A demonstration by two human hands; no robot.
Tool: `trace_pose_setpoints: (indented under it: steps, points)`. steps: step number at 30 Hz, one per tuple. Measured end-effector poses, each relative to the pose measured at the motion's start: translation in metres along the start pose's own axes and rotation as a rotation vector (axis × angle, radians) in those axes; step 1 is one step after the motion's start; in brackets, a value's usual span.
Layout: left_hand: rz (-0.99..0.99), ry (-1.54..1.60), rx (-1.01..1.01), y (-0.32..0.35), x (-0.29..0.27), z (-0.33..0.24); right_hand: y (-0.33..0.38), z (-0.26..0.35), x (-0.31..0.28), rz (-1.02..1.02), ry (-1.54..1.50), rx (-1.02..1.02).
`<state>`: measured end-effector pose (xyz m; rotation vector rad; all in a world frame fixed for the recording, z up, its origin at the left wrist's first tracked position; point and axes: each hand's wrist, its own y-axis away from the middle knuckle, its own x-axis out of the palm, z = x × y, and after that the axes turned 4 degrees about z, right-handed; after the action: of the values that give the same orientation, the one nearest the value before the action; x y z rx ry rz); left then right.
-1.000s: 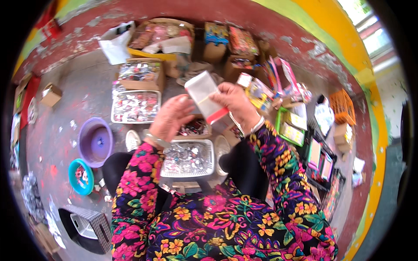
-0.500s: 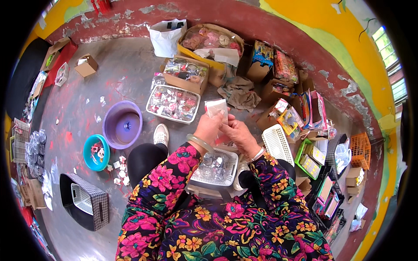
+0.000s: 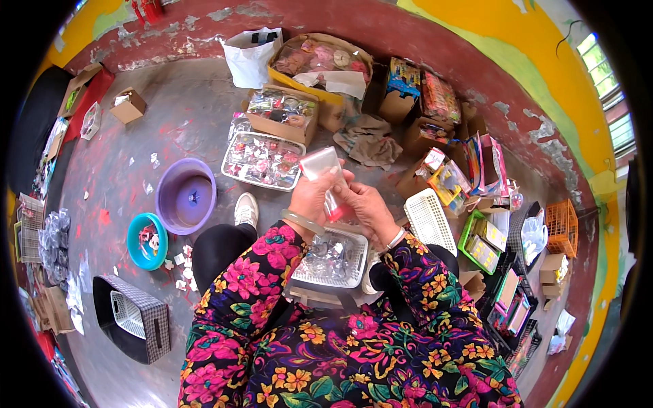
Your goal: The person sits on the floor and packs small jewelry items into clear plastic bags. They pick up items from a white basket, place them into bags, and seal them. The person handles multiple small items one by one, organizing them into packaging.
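My left hand (image 3: 311, 200), a pale bangle at its wrist, is closed round a stack of small clear plastic bags (image 3: 318, 162). The stack stands tilted, its whitish upper end sticking out above my fingers and a red edge showing below them. From the other side my right hand (image 3: 369, 211) pinches the bags near their middle, thumb and fingers pressed together. Under my hands, between my knees, a white basket (image 3: 359, 275) holds several small clear-wrapped items (image 3: 329, 257). Beyond my hands sits another white basket (image 3: 227, 175) full of wrapped pink and red pieces.
On the left are a purple basin (image 3: 162, 197), a teal basin (image 3: 133, 248), white scraps (image 3: 185, 273) and a checked bin (image 3: 158, 333). Cardboard boxes and a brown cloth (image 3: 371, 141) lie ahead. At right are an empty white basket (image 3: 430, 216), a green basket (image 3: 469, 253) and an orange crate (image 3: 562, 228).
The stack of bags has tipped leftward, and more of its length and red edge shows. My right fingers have shifted slightly along it. The whole view has moved a little.
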<state>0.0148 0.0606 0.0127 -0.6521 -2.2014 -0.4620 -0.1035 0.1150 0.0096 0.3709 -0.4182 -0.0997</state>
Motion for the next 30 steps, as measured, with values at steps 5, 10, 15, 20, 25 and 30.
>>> trace_pose_setpoints:
  steps: [5, 10, 15, 20, 25, 30]
  points:
    - [-0.029, 0.065, 0.032, 0.000, 0.003, -0.004, 0.001, -0.007, -0.003, -0.009, 0.016, 0.109]
    - [0.003, 0.064, 0.046, 0.000, 0.001, -0.004, 0.003, -0.003, 0.000, -0.011, 0.035, 0.089]
    - [0.011, 0.011, 0.106, -0.001, 0.004, -0.006, 0.004, -0.003, -0.001, 0.039, -0.082, 0.116]
    - [0.002, -0.109, 0.117, -0.003, 0.010, -0.005, 0.000, -0.013, -0.008, 0.011, -0.111, 0.070]
    - [-0.009, -0.148, 0.123, -0.005, 0.006, -0.002, 0.005, -0.001, -0.001, -0.048, 0.042, 0.047]
    - [-0.021, -0.111, 0.172, -0.003, 0.009, -0.003, 0.004, -0.003, -0.003, -0.033, 0.041, 0.071]
